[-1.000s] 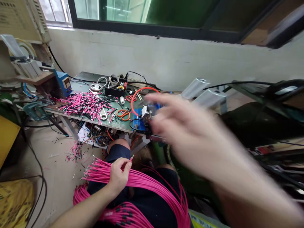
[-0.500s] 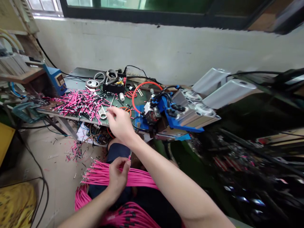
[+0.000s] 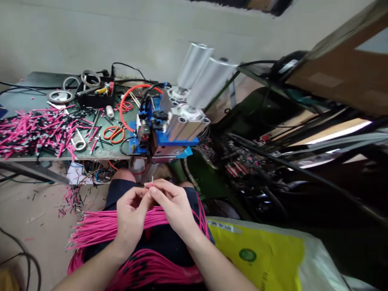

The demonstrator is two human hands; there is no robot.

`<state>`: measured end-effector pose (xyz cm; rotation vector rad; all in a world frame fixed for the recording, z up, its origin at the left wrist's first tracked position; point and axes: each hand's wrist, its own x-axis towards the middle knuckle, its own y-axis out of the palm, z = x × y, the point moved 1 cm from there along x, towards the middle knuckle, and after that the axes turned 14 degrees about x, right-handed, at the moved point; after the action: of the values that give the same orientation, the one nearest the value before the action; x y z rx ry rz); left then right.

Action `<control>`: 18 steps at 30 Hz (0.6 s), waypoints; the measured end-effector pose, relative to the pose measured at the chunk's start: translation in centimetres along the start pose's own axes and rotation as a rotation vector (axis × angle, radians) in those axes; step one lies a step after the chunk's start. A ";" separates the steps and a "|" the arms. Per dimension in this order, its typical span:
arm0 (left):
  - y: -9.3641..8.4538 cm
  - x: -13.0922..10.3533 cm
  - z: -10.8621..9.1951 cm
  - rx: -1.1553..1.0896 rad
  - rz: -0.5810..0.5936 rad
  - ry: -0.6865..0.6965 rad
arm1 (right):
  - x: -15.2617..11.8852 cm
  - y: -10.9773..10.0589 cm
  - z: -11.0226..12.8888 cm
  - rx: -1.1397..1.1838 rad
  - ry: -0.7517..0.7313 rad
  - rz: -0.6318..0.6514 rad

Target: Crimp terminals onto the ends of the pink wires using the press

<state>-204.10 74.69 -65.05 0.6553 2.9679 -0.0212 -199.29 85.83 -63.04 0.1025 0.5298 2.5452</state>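
On my lap lies a bundle of pink cables (image 3: 97,228), their stripped ends pointing left. A second pink bundle with black sections (image 3: 157,266) rests lower down. Above the first bundle, my left hand (image 3: 131,214) and my right hand (image 3: 176,204) meet, thumbs and fingertips closed together on one pink cable's end (image 3: 151,184). Small coloured wires, one greenish, stick up from that end. The fingers cover most of the rest of this cable.
Ahead, the bench (image 3: 42,79) bears a heap of pink and black cable offcuts (image 3: 33,131), orange-handled scissors (image 3: 113,134), a black tool box (image 3: 93,97) and a blue machine with silver cylinders (image 3: 182,117). A yellow bag (image 3: 257,254) lies at my right.
My right hand has come back from over the bench's front edge to the cable end by my left hand. The view has swung right, bringing the yellow bag into sight.
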 end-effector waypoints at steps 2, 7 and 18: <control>1.2 0.4 -0.4 -0.011 -0.002 0.000 | 0.5 -1.0 0.3 0.055 0.017 -0.011; 3.1 1.2 -1.0 0.052 0.020 0.050 | 2.1 -2.7 1.0 0.262 0.098 -0.099; 4.5 2.6 -2.4 0.138 -0.019 0.157 | 4.5 -2.6 2.4 0.459 0.254 -0.163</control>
<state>-204.81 79.94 -62.89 0.6738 3.1456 -0.1861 -201.46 91.09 -62.01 -0.0981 1.1656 2.2477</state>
